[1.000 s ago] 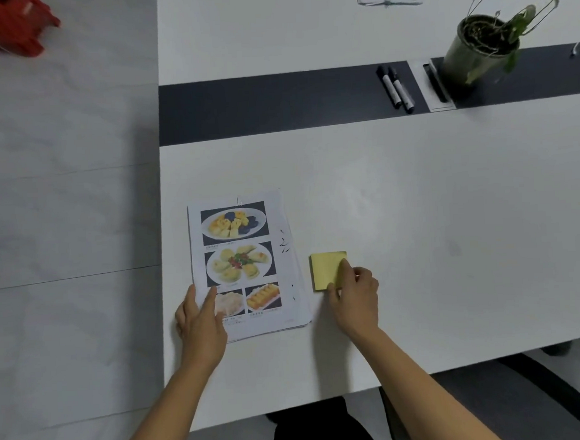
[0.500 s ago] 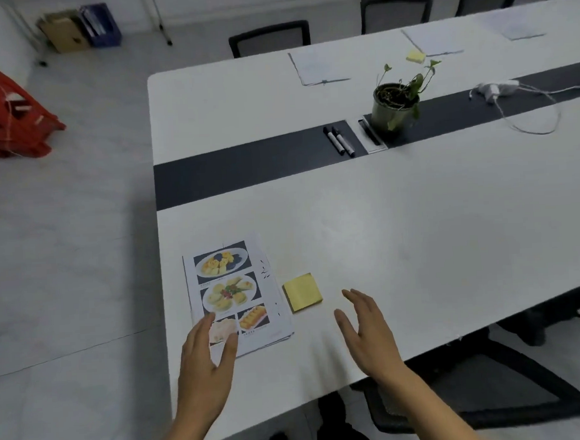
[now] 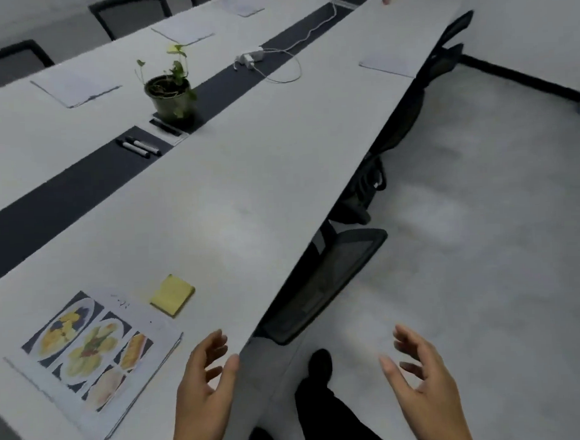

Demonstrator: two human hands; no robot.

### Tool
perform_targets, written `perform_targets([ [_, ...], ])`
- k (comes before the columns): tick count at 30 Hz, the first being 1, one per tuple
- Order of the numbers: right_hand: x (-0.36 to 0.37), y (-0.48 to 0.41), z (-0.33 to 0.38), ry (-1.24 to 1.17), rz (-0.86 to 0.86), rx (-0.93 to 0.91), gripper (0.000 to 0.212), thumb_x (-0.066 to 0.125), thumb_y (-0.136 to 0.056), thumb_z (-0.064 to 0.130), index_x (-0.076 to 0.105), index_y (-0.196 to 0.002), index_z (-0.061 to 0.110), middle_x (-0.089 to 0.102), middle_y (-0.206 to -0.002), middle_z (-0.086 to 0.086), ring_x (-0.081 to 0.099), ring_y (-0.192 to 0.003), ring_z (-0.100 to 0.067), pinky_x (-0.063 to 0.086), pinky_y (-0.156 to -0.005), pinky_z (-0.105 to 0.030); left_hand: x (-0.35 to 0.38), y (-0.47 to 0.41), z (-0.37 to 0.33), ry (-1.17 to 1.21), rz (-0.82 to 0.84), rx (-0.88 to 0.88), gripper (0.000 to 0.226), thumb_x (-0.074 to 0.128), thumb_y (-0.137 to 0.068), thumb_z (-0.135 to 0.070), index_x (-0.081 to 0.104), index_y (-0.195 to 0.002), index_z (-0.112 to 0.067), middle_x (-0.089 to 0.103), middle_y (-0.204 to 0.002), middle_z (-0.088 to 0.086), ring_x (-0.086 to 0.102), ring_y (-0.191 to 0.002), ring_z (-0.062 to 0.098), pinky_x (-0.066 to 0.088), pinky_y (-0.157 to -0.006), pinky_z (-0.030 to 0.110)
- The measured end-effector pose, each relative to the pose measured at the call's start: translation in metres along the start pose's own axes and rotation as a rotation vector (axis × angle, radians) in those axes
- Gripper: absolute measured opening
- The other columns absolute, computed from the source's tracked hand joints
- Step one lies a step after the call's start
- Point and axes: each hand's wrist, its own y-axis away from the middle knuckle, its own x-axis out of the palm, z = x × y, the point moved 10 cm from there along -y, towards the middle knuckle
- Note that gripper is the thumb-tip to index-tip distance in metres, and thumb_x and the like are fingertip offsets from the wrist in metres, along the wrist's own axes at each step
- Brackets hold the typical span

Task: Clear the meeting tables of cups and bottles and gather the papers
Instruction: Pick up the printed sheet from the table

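Note:
A stack of papers (image 3: pixel 88 358) with food photos on top lies at the near left of the white meeting table (image 3: pixel 263 174). A yellow sticky-note pad (image 3: pixel 172 294) sits just beyond it. My left hand (image 3: pixel 203 396) hovers over the table's near edge, fingers loosely spread, holding nothing. My right hand (image 3: pixel 422 387) hangs over the floor to the right, also empty. More paper sheets lie farther off: one at the far left (image 3: pixel 75 86), one behind the plant (image 3: pixel 182 33) and one near the right edge (image 3: pixel 391 62).
A potted plant (image 3: pixel 170 95) stands on the table's dark centre strip beside two markers (image 3: pixel 137 148). A white charger with cable (image 3: pixel 251 57) lies farther along. Black chairs (image 3: pixel 324 285) are tucked under the right edge. Grey floor opens to the right.
Both hands have let go of the papers and the sticky pad and pulled back from the table. The view has swung right, along the table's length.

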Motion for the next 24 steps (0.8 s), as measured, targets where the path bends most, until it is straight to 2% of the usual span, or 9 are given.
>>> perform_targets([
  [2,-0.043,0.005,-0.015,-0.027,-0.111,0.039,0.054,0.076,-0.085,0.014,0.054,-0.122,0.046,0.062,-0.120,0.026,0.060,-0.113,0.004,0.049,-0.088,-0.012,0.036,-0.007,-0.025,-0.010,0.091,0.055,0.037,0.064,-0.093,-0.016,0.056,-0.124,-0.035,0.065,-0.122,-0.010,0.060,-0.113,0.002,0.046,-0.086,0.022],
  [4,-0.082,0.005,-0.026,-0.078,-0.214,0.070,0.054,0.076,-0.086,0.015,0.054,-0.125,0.044,0.062,-0.124,0.020,0.059,-0.114,0.003,0.052,-0.089,-0.018,0.074,-0.013,-0.057,-0.030,0.158,0.132,0.037,0.064,-0.094,-0.017,0.056,-0.128,-0.030,0.065,-0.121,-0.011,0.061,-0.113,0.004,0.045,-0.082,0.015],
  [7,-0.126,-0.008,-0.049,-0.148,-0.309,0.122,0.052,0.073,-0.088,0.023,0.052,-0.132,0.040,0.060,-0.130,0.019,0.058,-0.118,0.002,0.048,-0.095,-0.026,0.137,-0.020,-0.102,-0.072,0.253,0.234,0.039,0.063,-0.094,-0.017,0.055,-0.131,-0.027,0.063,-0.120,-0.014,0.060,-0.108,-0.004,0.047,-0.075,0.005],
  [10,-0.161,-0.038,-0.076,-0.176,-0.360,0.151,0.051,0.071,-0.089,0.028,0.049,-0.132,0.044,0.058,-0.132,0.021,0.057,-0.119,0.002,0.048,-0.097,-0.028,0.206,-0.027,-0.133,-0.094,0.322,0.295,0.040,0.062,-0.094,-0.016,0.055,-0.132,-0.027,0.063,-0.120,-0.015,0.059,-0.110,-0.005,0.047,-0.078,0.005],
  [14,-0.205,-0.107,-0.111,-0.194,-0.369,0.160,0.052,0.071,-0.089,0.026,0.046,-0.124,0.055,0.057,-0.131,0.023,0.056,-0.118,0.004,0.048,-0.095,-0.025,0.300,-0.045,-0.157,-0.110,0.339,0.278,0.042,0.063,-0.094,-0.016,0.054,-0.134,-0.028,0.063,-0.123,-0.012,0.059,-0.112,-0.005,0.048,-0.080,0.009],
  [17,-0.243,-0.173,-0.124,-0.168,-0.327,0.151,0.050,0.071,-0.090,0.026,0.047,-0.130,0.046,0.056,-0.132,0.020,0.056,-0.119,0.001,0.050,-0.099,-0.029,0.365,-0.059,-0.182,-0.080,0.325,0.247,0.041,0.063,-0.095,-0.016,0.053,-0.132,-0.029,0.062,-0.124,-0.012,0.059,-0.109,-0.008,0.049,-0.079,0.009],
  [20,-0.285,-0.238,-0.112,-0.125,-0.293,0.105,0.050,0.070,-0.091,0.028,0.047,-0.134,0.041,0.056,-0.132,0.017,0.056,-0.119,-0.001,0.049,-0.099,-0.027,0.416,-0.071,-0.222,-0.054,0.326,0.245,0.042,0.062,-0.095,-0.014,0.053,-0.134,-0.024,0.062,-0.124,-0.011,0.059,-0.109,-0.007,0.049,-0.079,0.006],
  [24,-0.327,-0.319,-0.091,-0.124,-0.252,0.059,0.049,0.070,-0.091,0.026,0.046,-0.128,0.048,0.056,-0.131,0.020,0.055,-0.120,0.001,0.047,-0.095,-0.020,0.464,-0.100,-0.272,-0.073,0.295,0.279,0.041,0.063,-0.094,-0.018,0.054,-0.134,-0.027,0.063,-0.123,-0.016,0.059,-0.113,-0.003,0.049,-0.086,0.017],
])
